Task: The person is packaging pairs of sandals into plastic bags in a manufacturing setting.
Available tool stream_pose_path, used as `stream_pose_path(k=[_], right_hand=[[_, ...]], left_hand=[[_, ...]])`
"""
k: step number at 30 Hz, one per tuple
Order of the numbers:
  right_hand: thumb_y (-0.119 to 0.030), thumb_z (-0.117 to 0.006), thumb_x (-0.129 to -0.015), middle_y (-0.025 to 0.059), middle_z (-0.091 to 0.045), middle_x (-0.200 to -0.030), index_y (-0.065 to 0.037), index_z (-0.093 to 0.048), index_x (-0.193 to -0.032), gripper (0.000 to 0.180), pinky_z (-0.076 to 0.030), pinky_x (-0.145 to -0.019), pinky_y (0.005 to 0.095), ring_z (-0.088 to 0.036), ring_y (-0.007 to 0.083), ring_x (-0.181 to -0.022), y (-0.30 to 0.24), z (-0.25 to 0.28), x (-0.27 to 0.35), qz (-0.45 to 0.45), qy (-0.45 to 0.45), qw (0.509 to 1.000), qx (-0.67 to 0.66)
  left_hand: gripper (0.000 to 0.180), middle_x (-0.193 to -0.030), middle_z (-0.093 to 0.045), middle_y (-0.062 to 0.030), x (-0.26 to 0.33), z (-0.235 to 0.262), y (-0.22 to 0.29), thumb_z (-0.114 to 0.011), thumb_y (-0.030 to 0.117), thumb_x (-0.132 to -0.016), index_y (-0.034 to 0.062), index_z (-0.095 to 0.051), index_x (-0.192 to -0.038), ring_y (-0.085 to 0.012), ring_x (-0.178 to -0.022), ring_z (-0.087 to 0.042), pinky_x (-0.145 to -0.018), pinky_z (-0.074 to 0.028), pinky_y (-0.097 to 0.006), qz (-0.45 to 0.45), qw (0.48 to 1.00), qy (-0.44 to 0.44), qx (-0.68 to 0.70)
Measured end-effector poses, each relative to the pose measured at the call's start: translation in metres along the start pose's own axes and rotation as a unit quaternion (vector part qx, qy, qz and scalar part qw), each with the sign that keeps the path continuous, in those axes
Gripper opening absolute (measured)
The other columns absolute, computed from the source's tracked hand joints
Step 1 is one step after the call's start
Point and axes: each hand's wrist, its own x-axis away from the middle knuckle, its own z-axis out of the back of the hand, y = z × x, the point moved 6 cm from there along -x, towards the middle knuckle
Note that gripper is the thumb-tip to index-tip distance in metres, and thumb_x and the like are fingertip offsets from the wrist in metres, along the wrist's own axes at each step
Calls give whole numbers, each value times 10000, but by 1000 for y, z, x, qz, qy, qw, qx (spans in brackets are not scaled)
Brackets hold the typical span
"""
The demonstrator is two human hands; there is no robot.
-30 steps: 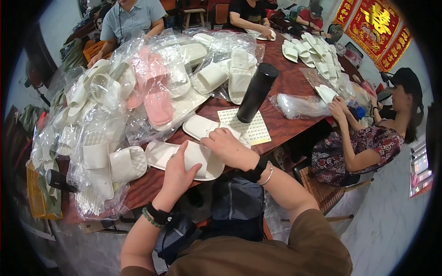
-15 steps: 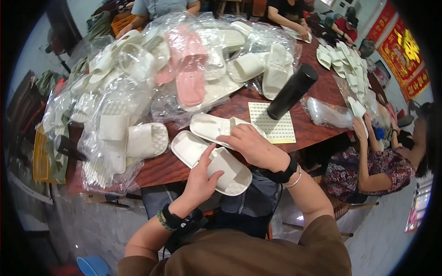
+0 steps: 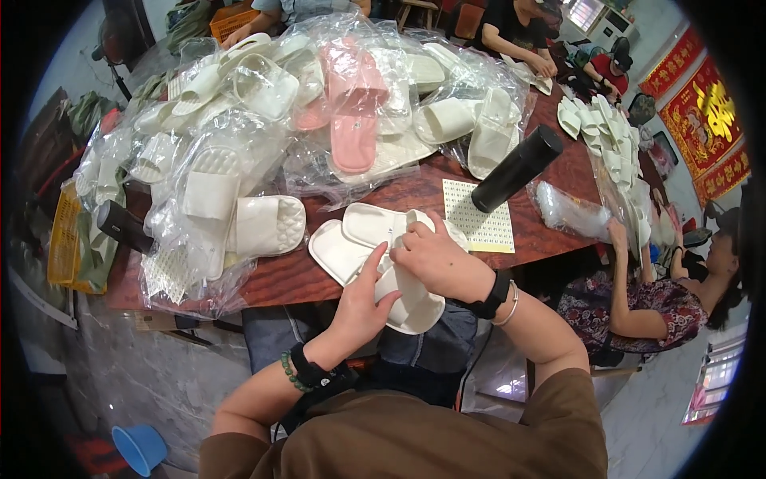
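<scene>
Two white slippers lie at the near table edge, the upper slipper [image 3: 369, 223] partly over the lower slipper [image 3: 329, 251]. My right hand [image 3: 441, 259] bends over the upper one, its fingers curled and pressed together near the strap. What sits between those fingertips, if anything, is hidden. Against the lower slipper rests my left hand [image 3: 357, 307], thumb and forefinger spread apart around its strap, the forefinger close to the right fingertips. Beyond the right hand, a yellow sheet of small printed stickers [image 3: 488, 227] lies flat, with a black cylindrical bottle [image 3: 517, 168] lying across its upper part.
Plastic-bagged white slippers [image 3: 211, 195] and a pink pair [image 3: 353, 132] heap over the table [image 3: 319, 291]. At left lies a second dark cylinder [image 3: 125, 226] beside a yellow crate [image 3: 70, 239]. A person in a patterned top [image 3: 622, 315] handles slippers at right; others sit across.
My right hand has moved slightly right and down, its fingers curling in more. Both slippers now overlap more closely. The whole view has shifted a little.
</scene>
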Motion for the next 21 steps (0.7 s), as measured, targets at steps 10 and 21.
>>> stream_pose_path(k=[10,21], right_hand=[[-66,-578,-835,82,-581,-903,-99,-628,-918,103,-294,-1155,567,-574,289,-1048,-9,9,10,30,-25,998,54],[-172,-612,-790,50,-541,-882,-124,-623,-722,85,-303,-1200,524,-563,235,-1066,-28,40,-11,143,8,986,80]], left_hand=[[533,-1088,-626,-150,31,54,-10,-731,11,-827,18,-565,-1333,-307,-997,-621,-873,-507,-383,-72,988,99,-97],[660,-1515,-427,-196,-3,67,16,-785,253,-832,107,-539,-1426,-400,-1389,-416,-1113,-324,-530,-160,928,85,-326]])
